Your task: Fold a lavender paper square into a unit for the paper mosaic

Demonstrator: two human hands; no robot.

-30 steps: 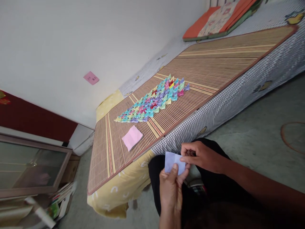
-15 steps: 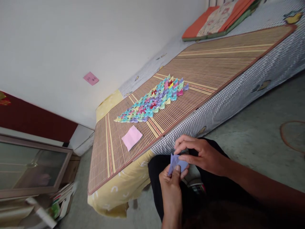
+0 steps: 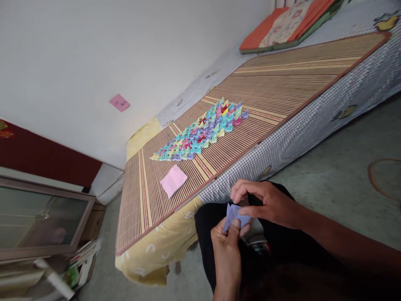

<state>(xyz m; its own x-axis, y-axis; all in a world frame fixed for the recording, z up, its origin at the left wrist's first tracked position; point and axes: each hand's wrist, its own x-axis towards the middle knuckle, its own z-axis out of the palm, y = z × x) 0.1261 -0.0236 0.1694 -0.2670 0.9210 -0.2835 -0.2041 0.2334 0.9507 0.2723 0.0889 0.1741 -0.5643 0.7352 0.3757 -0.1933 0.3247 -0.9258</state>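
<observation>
A small pale blue-lilac paper (image 3: 233,214) is pinched between both my hands over my lap in black trousers. My left hand (image 3: 226,246) grips it from below, thumb pressed on its lower edge. My right hand (image 3: 266,202) comes from the right, its fingers curled over the paper's top and right side. The paper is creased into a narrow folded shape. On the striped bamboo mat (image 3: 282,83) ahead lie several small folded paper pieces (image 3: 203,131) in many colours, set in rows, and a flat pink paper square (image 3: 173,180) near the mat's front edge.
The mat covers a low mattress (image 3: 313,125) with checked cloth and a yellow sheet end (image 3: 156,251). An orange folded blanket (image 3: 288,23) lies at the far end. A glass-fronted cabinet (image 3: 40,217) and stacked papers (image 3: 78,267) stand at left. A pink note (image 3: 119,102) sticks to the white wall.
The paper went from a wide flat rectangle to a narrower folded shape. My right fingers moved over its top while my left thumb shifted along its lower edge.
</observation>
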